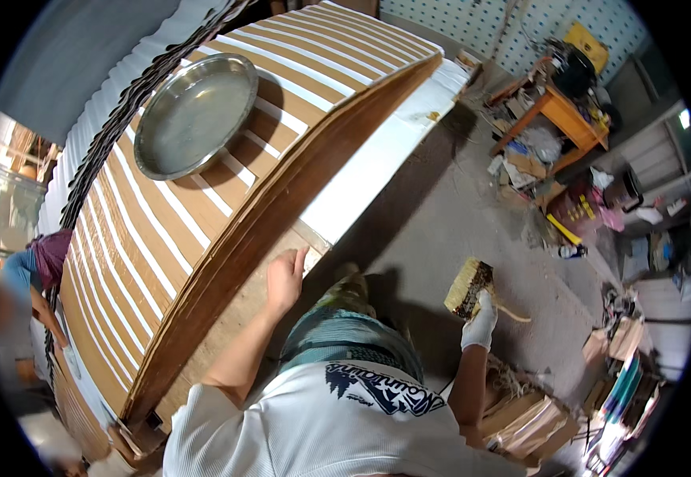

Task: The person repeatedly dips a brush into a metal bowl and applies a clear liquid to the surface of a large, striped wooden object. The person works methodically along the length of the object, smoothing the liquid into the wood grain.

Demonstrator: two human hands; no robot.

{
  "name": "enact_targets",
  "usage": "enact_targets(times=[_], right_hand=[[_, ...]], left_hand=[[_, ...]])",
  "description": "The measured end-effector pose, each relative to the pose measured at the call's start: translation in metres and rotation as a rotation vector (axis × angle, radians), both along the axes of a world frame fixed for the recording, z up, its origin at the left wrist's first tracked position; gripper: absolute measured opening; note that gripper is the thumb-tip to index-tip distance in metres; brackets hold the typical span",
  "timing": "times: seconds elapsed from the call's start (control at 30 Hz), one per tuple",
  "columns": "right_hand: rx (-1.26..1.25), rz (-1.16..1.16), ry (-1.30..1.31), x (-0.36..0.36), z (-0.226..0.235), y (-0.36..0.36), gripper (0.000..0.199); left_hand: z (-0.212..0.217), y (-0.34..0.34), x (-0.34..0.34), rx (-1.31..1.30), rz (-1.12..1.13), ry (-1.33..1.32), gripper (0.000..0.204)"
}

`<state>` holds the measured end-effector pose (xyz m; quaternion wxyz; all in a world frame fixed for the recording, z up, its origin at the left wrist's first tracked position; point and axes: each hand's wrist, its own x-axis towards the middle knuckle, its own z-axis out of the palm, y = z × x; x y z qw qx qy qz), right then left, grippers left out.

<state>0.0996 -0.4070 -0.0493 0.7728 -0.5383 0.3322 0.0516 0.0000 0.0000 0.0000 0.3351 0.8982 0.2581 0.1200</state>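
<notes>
My right hand (481, 322), in a white glove, grips a wide brush (469, 288) out over the floor. The brush has thick pale bristles with dark stains. My bare left hand (285, 280) rests by the front edge of the workbench (238, 338), its fingers curled in and nothing visible in them. Beyond it lies a thick stack of brown sheets (210, 274), the top ones laid out as strips with white bands between. A round metal basin (196, 117) sits on the stack, holding what looks like a shallow liquid.
A white board (385, 155) edges the bench. At the left a co-worker's arm (47, 314) reaches to the stack. A wooden stool (556, 119) with clutter stands far right. Cardboard (532, 429) and scattered items lie on the right-hand floor. A dark fringed strip (115, 151) runs behind the stack.
</notes>
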Motion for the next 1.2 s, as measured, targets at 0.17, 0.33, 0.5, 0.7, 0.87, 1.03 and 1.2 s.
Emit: enact_targets(times=[0.17,0.33,0.5,0.7,0.87,1.03,1.2], right_hand=[[0.082,0.03,-0.035,0.057,0.009,0.04,0.038],[0.233,0.276,-0.315,0.203,0.041,0.113,0.05],[0.442,0.661,-0.376,0.342,0.097,0.246,0.056],[0.487,0.94,-0.087,0.415,0.126,0.423,0.052],[0.638,1.118,-0.026,0.406,0.133,0.538,0.053],[0.712,1.208,0.196,0.393,0.117,0.639,0.043],[0.774,1.313,0.249,0.382,0.131,0.687,0.042]], left_hand=[[0.023,0.028,0.06,-0.118,0.117,-0.09,0.041],[0.031,0.055,0.178,-0.165,0.086,-0.282,0.034],[0.061,0.089,0.25,-0.245,0.098,-0.487,0.018],[0.104,0.175,0.251,-0.029,0.472,-0.708,0.014],[0.127,0.271,0.189,0.383,0.953,-0.461,0.017],[0.084,0.341,0.08,0.475,1.419,0.175,0.047],[0.045,0.367,0.058,-0.699,1.265,-0.743,0.062]])
